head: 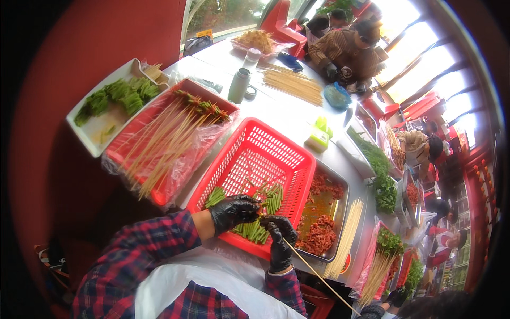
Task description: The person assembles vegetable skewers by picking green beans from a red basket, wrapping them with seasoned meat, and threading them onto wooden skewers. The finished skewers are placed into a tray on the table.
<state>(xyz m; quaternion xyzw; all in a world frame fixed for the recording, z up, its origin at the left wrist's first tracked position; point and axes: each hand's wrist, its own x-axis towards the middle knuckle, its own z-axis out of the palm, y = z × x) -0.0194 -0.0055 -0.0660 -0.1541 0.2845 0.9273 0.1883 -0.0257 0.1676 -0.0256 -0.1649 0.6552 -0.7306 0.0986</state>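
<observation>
My left hand (236, 211), in a black glove, pinches a small piece of food above the red plastic basket (305, 159). My right hand (281, 237), gloved too, grips a long wooden skewer (318, 275) near its upper end, close to my left fingertips. The skewer slants down to the lower right. Cut green stalks (253, 232) lie in the basket under and around my hands. Right of the basket, a metal tray (346, 199) holds red marinated meat (320, 235). The food between my fingers is partly hidden.
A red tray (165, 199) of filled skewers and a white tray (71, 115) of green vegetables stand on the left. Bare skewers (346, 239) lie right of the meat. A bottle (239, 85) and a green box (318, 139) stand further back. Several people work around the table.
</observation>
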